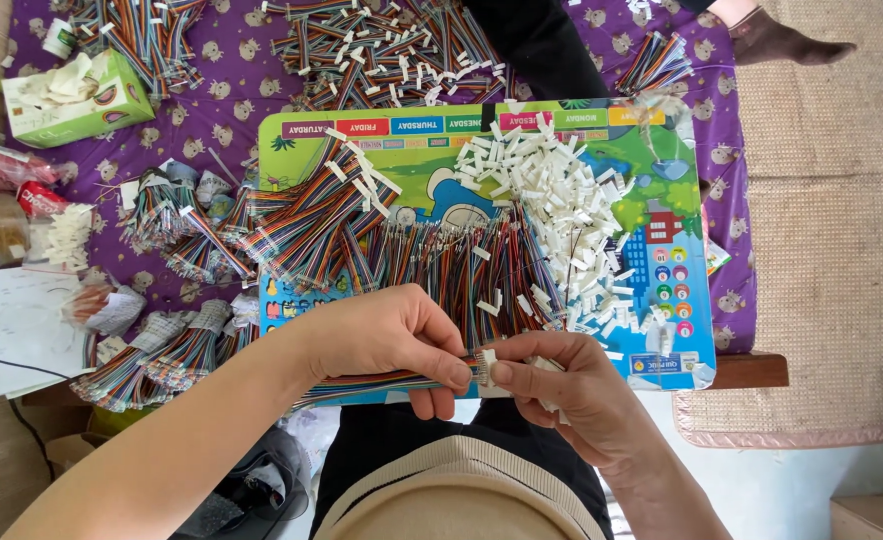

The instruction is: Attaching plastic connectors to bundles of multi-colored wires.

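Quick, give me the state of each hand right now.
Left hand: closed, pinching a multicoloured ribbon cable near its end.
Right hand: closed, holding a small white connector at the cable's tip.

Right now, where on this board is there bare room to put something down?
Bare patches: the board's right edge beside the white connectors, and the middle gap between connectors and wires. The purple cloth strip right of it is free. Left side is crowded with wire bundles.

- My left hand [392,335] comes in from the lower left, forearm bare, thumb and fingers pinched shut.
- My right hand [562,385] meets it fingertip to fingertip, fingers curled, wrist bent inward.
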